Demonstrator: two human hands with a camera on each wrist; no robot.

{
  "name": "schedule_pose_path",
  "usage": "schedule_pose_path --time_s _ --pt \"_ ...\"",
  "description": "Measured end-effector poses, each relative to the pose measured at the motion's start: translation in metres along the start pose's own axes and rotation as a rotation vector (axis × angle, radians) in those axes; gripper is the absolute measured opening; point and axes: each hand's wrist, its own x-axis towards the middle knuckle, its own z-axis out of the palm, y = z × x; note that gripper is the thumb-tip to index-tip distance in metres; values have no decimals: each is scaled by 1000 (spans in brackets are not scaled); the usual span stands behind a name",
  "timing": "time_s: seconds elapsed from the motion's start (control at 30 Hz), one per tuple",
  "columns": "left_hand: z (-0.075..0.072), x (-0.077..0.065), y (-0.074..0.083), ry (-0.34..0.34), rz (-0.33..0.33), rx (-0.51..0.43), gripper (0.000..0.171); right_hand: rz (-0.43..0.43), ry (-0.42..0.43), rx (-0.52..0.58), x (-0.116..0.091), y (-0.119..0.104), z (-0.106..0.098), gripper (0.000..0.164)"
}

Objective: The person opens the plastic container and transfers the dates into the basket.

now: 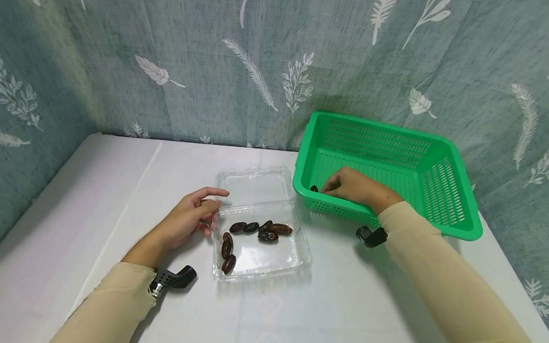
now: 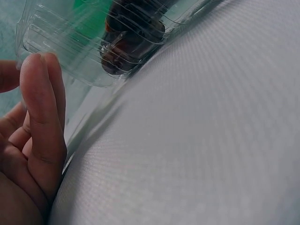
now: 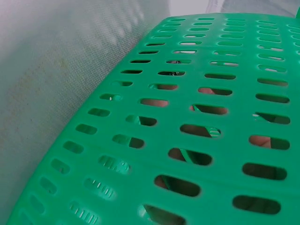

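Leaf-patterned cloth (image 1: 193, 40) backed the white surface (image 1: 341, 312); from the head view, our right hand (image 1: 354, 187) was in the green basket (image 1: 446, 145) just beside a date (image 1: 314, 188), gripped or not we couldn't tell; more dates (image 1: 268, 236) lay in the clear container (image 1: 264, 257). We judged it a picking step, next calling for a secure pinch. From the left wrist, the loose, straight fingers (image 2: 36, 89) of our left hand (image 2: 37, 150) lay at the container's edge; from the right, basket slots mostly hid our hand

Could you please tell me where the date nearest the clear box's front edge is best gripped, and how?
Probably pinch that date across its middle, straight from above: it is long and narrow, and the open clear box has walls around it.
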Motion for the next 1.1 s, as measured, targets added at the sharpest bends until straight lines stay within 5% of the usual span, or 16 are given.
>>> schedule_pose_path --time_s 0.13,0.23,0.43,0.57,0.83,0.97,1.1 --pt "0 1 1 0 3 -9 42 2 76 8 -1 -1 0 25" --pt "-1 1 2 -6 14 -26 44 -61 237 -33 -4 -4 0 26" --pt "0 0 2 -31 -3 -48 47 -344 675 -148 -19 -24 9 19" --pt "-1 -3 1 -36 7 -58 47 -544 802 -124 -27 -43 21 15" --pt "-4 -6 1 -69 13 -55 54 -742 806 -37 -37 -66 49 17" --pt "-5 -6 0 -80 19 -45 55 -727 716 75 -42 -69 63 21" --pt "-5 -5 0 -77 23 -33 55 -605 507 215 -46 -71 76 21"
